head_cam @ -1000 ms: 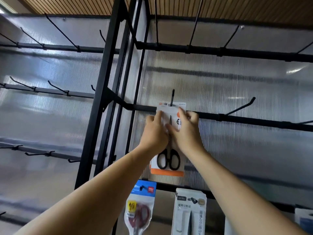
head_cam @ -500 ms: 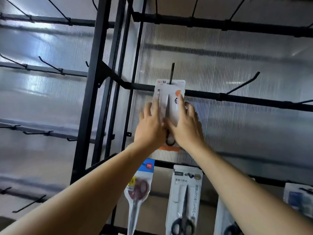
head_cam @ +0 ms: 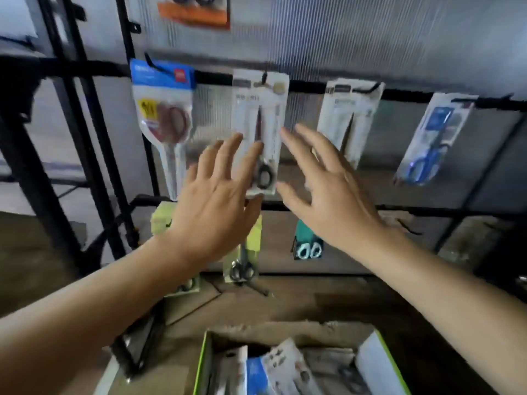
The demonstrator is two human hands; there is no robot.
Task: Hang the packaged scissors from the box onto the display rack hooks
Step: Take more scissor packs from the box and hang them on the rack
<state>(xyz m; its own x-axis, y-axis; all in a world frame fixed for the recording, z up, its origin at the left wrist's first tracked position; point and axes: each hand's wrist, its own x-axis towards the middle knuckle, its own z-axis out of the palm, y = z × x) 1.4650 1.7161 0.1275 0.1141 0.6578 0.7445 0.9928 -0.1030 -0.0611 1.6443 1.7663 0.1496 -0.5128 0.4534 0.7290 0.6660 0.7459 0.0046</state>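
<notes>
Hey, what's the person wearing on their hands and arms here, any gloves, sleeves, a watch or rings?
Nothing is worn. The left hand and right hand are ungloved. The left forearm and right forearm are uncovered to the frame's edge, with no sleeve in view. Neither wrist shows a watch or band. No ring stands out, though motion blur could hide a thin one.

The orange-edged package [head_cam: 194, 15] is cut off by the top edge, the box [head_cam: 204, 363] by the bottom edge. The left hand [head_cam: 216, 201] hides part of a yellow-green package [head_cam: 160, 220], the right hand [head_cam: 333, 201] the top of a teal package [head_cam: 306, 248]. Motion blur leaves all package print unreadable
</notes>
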